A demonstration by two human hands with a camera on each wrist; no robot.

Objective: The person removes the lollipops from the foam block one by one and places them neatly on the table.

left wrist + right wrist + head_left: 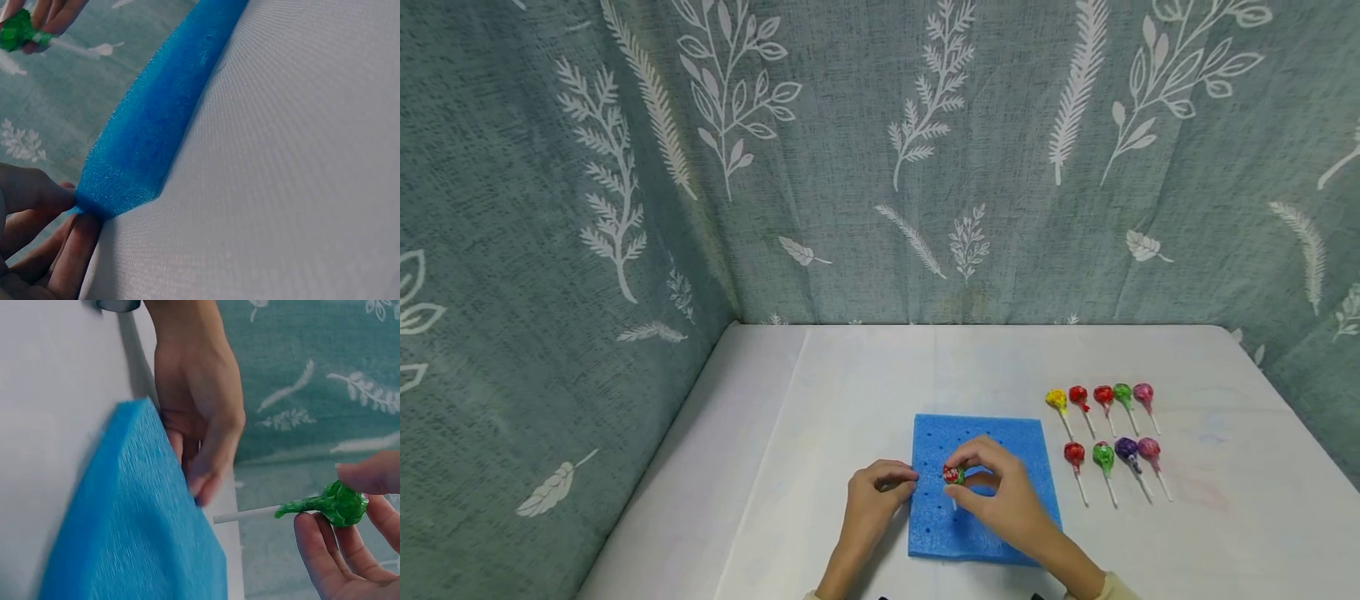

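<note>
A lollipop (953,474) in a red and green wrapper is pinched by my right hand (1000,496) above a blue foam board (1015,442). Its white stick points down toward the board, and in the right wrist view the green-wrapped lollipop (344,503) has its stick tip apart from the foam. Small dark holes dot the board's top. At the board's left edge, my left hand (876,496) grips the foam between thumb and fingers. The left wrist view shows those fingertips (81,234) against the end of the foam board (150,125).
Right of the board, two rows of wrapped lollipops lie on the white table (835,400). The back row holds a yellow lollipop (1056,399), with red, green and pink ones. A purple lollipop (1127,450) lies in the front row. A patterned green curtain (850,167) hangs behind.
</note>
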